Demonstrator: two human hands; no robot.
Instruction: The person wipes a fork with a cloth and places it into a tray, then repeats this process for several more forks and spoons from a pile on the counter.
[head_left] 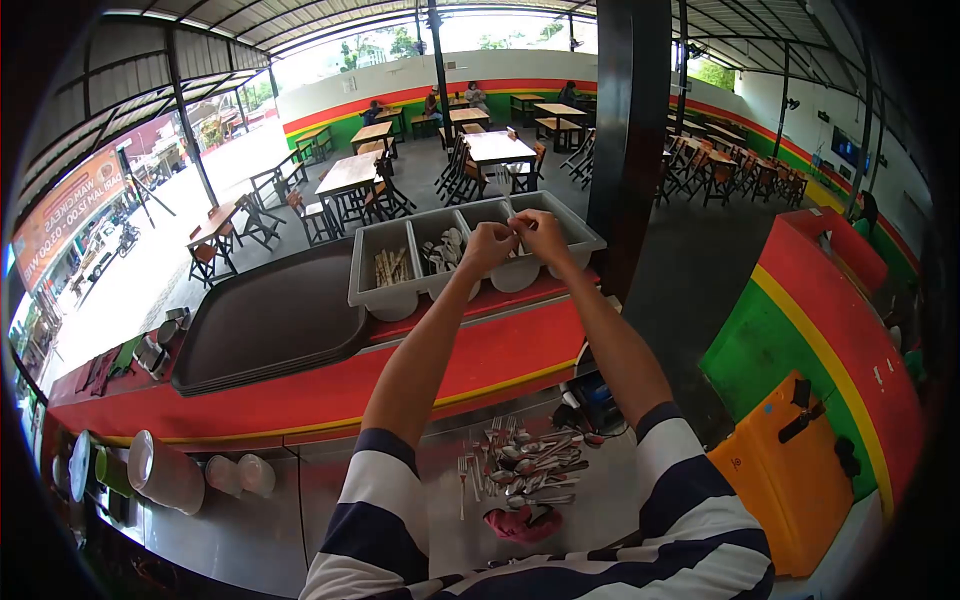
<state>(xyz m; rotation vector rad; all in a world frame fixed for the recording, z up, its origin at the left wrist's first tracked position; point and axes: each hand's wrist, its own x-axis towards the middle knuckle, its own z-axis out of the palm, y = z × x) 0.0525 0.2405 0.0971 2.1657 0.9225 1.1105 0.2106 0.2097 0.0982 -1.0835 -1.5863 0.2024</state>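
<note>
My left hand (488,248) and my right hand (540,238) meet over the grey cutlery bin (385,296), fingers closed in a pinch. A fork (504,182) rises between them with its tines up; my fingers cover its handle. Beneath my hands, the compartment's contents are mostly hidden. Left of them, one compartment has spoons (445,250) and the leftmost has pale, slim-handled pieces (392,266). Below my forearms, a loose pile of forks and spoons (530,462) lies on the steel counter (400,545), beside a crumpled dark pink cloth (523,524).
Stacked brown trays (275,310) lie left of the bin on the red ledge (470,345). A black pillar (640,130) stands close on the right. White containers (165,472) are at lower left, an orange lidded box (785,475) at lower right. Dining tables and seated people are beyond.
</note>
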